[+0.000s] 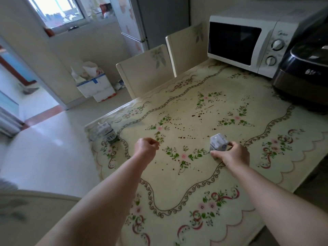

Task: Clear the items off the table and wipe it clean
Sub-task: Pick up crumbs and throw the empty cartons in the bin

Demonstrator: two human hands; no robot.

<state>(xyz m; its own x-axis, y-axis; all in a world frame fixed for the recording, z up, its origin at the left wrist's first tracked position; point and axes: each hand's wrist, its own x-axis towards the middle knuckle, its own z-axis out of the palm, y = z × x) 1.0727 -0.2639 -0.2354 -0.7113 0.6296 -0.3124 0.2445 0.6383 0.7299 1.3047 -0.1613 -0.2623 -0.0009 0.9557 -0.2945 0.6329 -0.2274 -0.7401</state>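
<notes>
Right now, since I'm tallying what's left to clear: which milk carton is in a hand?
The carton gripped by the right hand, toward the middle of the table. The other carton stands untouched at its left corner.

2 chairs [143, 75] stand near a fridge [156, 20] and stacked boxes [96, 87].

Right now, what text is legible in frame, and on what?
"Midea": faint, on the microwave control panel.
"牛奶": apparently, on the corner carton; its other print is blurred.
Held carton, gripped by the right hand: print too small to read.
Cooker: front logo blurred, unreadable.
Microwave dial markings: too small to read.
</notes>
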